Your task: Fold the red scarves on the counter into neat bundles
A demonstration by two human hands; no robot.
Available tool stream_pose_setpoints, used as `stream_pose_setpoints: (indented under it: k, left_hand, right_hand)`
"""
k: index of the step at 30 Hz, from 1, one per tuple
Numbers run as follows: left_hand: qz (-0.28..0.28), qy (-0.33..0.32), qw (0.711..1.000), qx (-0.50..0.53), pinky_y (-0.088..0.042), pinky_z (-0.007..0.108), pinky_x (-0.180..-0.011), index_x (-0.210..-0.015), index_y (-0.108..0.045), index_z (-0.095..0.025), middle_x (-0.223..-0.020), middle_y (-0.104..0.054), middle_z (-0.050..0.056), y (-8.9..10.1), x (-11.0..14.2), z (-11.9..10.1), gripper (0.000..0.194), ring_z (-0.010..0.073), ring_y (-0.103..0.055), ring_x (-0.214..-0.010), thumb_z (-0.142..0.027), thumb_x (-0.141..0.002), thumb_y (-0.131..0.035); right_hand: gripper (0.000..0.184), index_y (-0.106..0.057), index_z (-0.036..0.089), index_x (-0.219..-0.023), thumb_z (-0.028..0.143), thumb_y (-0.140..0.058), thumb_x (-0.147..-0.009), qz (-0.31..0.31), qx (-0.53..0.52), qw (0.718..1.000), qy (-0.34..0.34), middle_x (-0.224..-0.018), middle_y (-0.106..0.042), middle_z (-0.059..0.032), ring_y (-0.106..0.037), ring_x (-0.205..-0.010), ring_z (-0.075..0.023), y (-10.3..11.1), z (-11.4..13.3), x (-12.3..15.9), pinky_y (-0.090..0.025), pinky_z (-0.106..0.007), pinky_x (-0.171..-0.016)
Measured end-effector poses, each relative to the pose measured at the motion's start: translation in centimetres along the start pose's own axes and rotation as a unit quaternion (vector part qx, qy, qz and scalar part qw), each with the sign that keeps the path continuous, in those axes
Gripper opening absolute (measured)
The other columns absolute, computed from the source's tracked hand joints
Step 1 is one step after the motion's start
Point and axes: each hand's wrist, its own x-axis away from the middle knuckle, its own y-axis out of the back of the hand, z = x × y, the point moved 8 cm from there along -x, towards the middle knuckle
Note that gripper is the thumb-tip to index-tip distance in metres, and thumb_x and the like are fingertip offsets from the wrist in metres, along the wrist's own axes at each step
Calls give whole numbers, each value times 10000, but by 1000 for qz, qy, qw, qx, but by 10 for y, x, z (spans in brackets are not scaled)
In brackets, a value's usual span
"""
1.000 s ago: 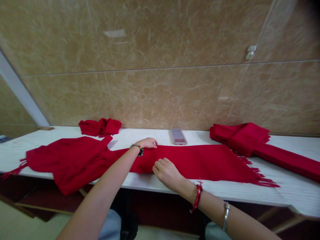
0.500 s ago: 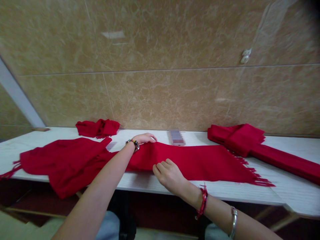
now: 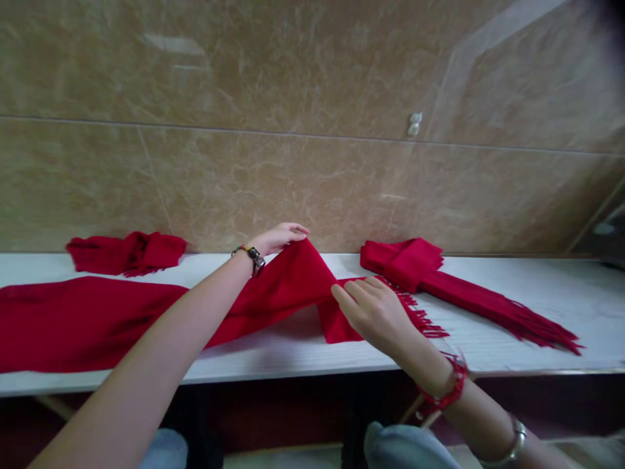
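Note:
A long red scarf (image 3: 288,286) with a fringed right end lies along the white table, its middle lifted into a fold. My left hand (image 3: 280,238) pinches the far edge at the top of this fold. Lower and to the right, my right hand (image 3: 375,312) has its fingers closed on the near edge, covering part of the fabric. Beneath the raised part, the flat right portion of the scarf shows, with its fringe beside my right hand.
A bunched red scarf (image 3: 127,253) sits by the wall at the back left. Another red scarf (image 3: 405,260), folded and crossed over itself, lies at the right. Behind the white table (image 3: 517,293) rises a marbled tile wall (image 3: 234,176).
Both hands have raised the scarf's middle and drawn it into a fold over its right part. The view has shifted right. The phone by the wall is now out of sight.

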Motion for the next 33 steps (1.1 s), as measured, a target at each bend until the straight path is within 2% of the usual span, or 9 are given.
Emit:
stream_pose_setpoints:
  k: [5, 11, 16, 21, 25, 27, 28, 30, 33]
  left_hand:
    - [41, -34, 998, 34, -436, 290, -765, -995, -602, -114, -851, -649, 55, -75, -53, -32, 241, 125, -581, -736, -111, -756, -570]
    - [60, -60, 989, -121, -437, 249, -798, -1030, -620, -101, -988, -664, 83, -156, -108, -27, 290, 130, -599, -846, -79, -770, -494]
    - [82, -56, 980, -175, -430, 244, -814, -972, -653, -96, -1002, -667, 80, -195, -127, 3, 292, 152, -597, -894, -52, -731, -494]
    - [107, -61, 965, -232, -436, 232, -801, -945, -660, -104, -979, -673, 68, -214, -128, 23, 275, 167, -601, -896, -65, -709, -524]
    - [84, -103, 952, -275, -380, 266, -897, -1055, -607, -104, -1095, -616, 95, -213, -113, 15, 325, 191, -537, -1025, -102, -740, -525]
    - [66, -173, 925, -331, -335, 288, -944, -1093, -579, -98, -1142, -574, 118, -210, -89, 1, 322, 202, -494, -1074, -164, -784, -518]
    - [69, -218, 901, -368, -330, 290, -946, -1088, -578, -93, -1134, -569, 126, -210, -72, -6, 310, 202, -495, -1064, -202, -806, -508]
    - [122, -268, 863, -411, -352, 278, -915, -1063, -584, -126, -1092, -577, 100, -211, -33, -11, 280, 183, -520, -1005, -264, -843, -478]
    - [190, -262, 829, -456, -386, 271, -851, -1087, -555, -168, -1028, -585, 64, -203, 17, -2, 317, 179, -535, -940, -350, -832, -507]
  right_hand:
    - [253, -561, 160, -741, 59, -359, -857, 40, 38, 997, -45, -592, -485, -11, -391, -532, -132, 0, -62, 48, -259, -296, -561]
    - [213, -561, 161, -726, 40, -410, -815, 79, 45, 991, -95, -599, -506, -9, -411, -542, -126, -22, -110, 104, -265, -281, -566]
    - [231, -558, 162, -709, -10, -418, -772, 158, -2, 980, -124, -673, -542, -29, -462, -610, -136, -56, -121, 135, -306, -272, -589]
    - [286, -582, 166, -777, -28, -372, -772, 194, -94, 966, -144, -776, -566, -47, -501, -696, -147, -81, -118, 155, -380, -256, -627]
    - [293, -603, 163, -899, 6, -386, -781, 152, -165, 960, -165, -871, -585, -76, -537, -791, -170, -82, -121, 160, -441, -274, -694]
    - [271, -612, 159, -911, 34, -406, -787, 137, -183, 958, -173, -883, -592, -86, -549, -805, -179, -82, -123, 161, -459, -287, -707]
    - [263, -617, 159, -905, 44, -412, -789, 137, -190, 956, -177, -882, -596, -87, -556, -803, -181, -82, -124, 162, -466, -290, -706]
    - [259, -625, 161, -892, 49, -415, -791, 148, -206, 949, -185, -873, -605, -83, -569, -797, -179, -82, -126, 163, -475, -290, -704]
    - [282, -628, 165, -900, 38, -400, -792, 168, -226, 940, -194, -871, -615, -75, -582, -802, -172, -82, -129, 163, -479, -284, -714]
